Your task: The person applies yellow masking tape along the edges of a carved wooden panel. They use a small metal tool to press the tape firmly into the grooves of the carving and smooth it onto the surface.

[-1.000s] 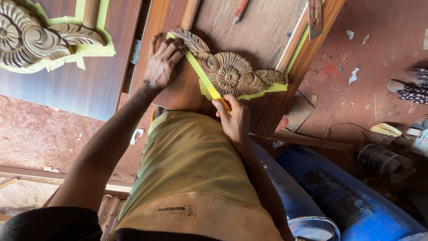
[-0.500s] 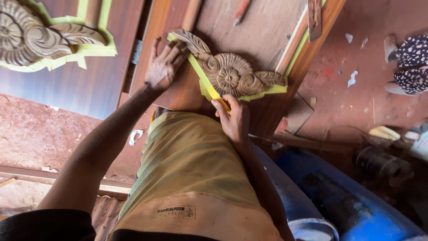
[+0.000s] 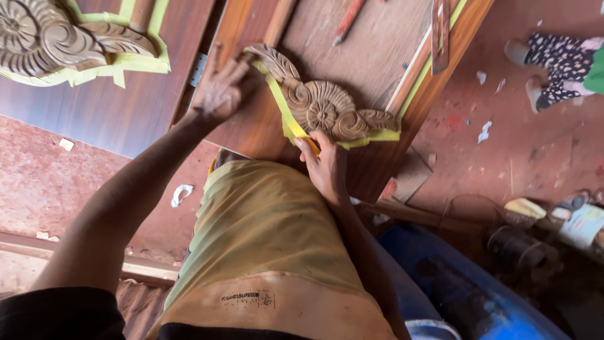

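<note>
A reddish, dusty floor (image 3: 516, 157) with paper scraps lies under a brown wooden door panel (image 3: 251, 126). On the panel sits a carved wooden ornament (image 3: 321, 107), edged with a yellow tape strip (image 3: 280, 101). The left hand (image 3: 220, 88) is spread flat, its grip released, pressing the panel just left of the ornament's upper leaf where the tape begins. The right hand (image 3: 324, 167) lies below the ornament, fingertips pinching down the tape's lower end. Far left of the left hand is a second carved ornament (image 3: 44, 38).
</note>
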